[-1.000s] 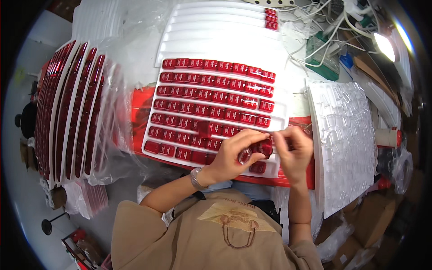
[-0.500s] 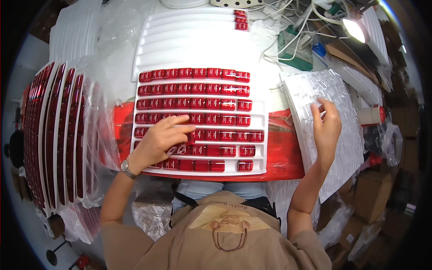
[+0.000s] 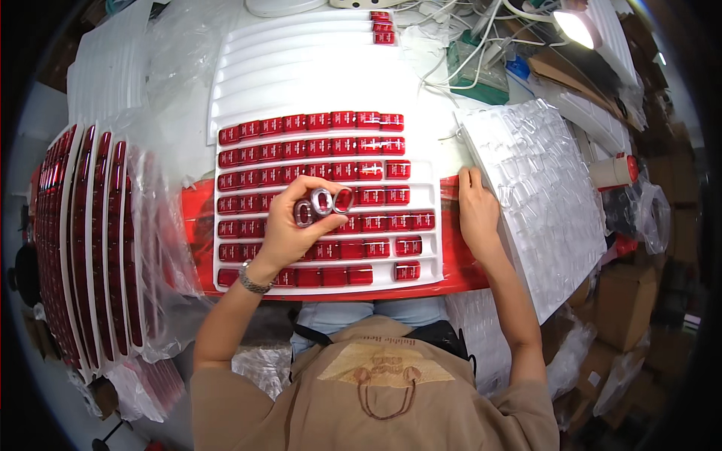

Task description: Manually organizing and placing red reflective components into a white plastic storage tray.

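Left hand (image 3: 295, 219): pinching three clear, round-mouthed plastic cups (image 3: 322, 201) above glossy red blocks (image 3: 371, 197); a loosening grip could drop one among them.
Right hand (image 3: 478, 210): beside a white-edged panel of clear plastic pieces (image 3: 526, 218); cannot tell whether it holds anything.
White ridged plastic tray (image 3: 383, 276): on a shiny red sheet (image 3: 453, 255).
Room beyond: lit white lamp (image 3: 577, 30), tangled white cables (image 3: 481, 54).

Surroundings of the work area: upper right, a lit lamp (image 3: 576, 28) near a tangle of white cables (image 3: 487, 24), some crossing a green box (image 3: 490, 93); close to the box, a small blue object (image 3: 518, 68). Right, a white cylinder (image 3: 615, 171) with a red end; lower right, brown cardboard boxes (image 3: 626, 301) beside crumpled clear plastic (image 3: 568, 361)
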{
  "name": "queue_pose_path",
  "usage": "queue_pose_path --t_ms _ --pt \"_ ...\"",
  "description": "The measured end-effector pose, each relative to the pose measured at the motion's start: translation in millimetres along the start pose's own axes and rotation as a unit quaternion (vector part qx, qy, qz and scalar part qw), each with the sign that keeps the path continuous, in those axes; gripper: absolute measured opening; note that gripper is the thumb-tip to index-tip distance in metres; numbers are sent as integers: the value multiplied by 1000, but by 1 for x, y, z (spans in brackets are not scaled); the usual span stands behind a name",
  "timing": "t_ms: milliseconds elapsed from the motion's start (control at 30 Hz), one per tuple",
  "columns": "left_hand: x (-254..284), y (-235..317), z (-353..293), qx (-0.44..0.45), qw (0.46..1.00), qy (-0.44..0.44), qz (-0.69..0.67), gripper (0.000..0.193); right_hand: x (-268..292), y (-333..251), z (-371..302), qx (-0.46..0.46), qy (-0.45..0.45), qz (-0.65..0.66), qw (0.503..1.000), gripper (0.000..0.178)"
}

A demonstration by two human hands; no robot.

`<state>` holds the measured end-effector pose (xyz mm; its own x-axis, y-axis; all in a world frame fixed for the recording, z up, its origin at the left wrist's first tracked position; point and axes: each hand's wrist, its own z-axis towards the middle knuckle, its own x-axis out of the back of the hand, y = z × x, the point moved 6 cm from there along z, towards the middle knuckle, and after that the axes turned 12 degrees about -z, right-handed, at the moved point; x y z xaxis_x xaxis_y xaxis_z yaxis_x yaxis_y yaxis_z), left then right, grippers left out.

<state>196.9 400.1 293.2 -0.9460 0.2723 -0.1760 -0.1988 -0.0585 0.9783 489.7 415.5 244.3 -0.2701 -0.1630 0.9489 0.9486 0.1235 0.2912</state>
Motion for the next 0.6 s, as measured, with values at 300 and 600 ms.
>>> queue_pose_path --t_ms 300,600 --pt "-57 9 23 -142 989 -1 35 39 122 -37 3 -72 158 746 642 35" --pt "-81 34 55 -266 925 34 268 34 110 -48 23 -3 191 439 878 38"
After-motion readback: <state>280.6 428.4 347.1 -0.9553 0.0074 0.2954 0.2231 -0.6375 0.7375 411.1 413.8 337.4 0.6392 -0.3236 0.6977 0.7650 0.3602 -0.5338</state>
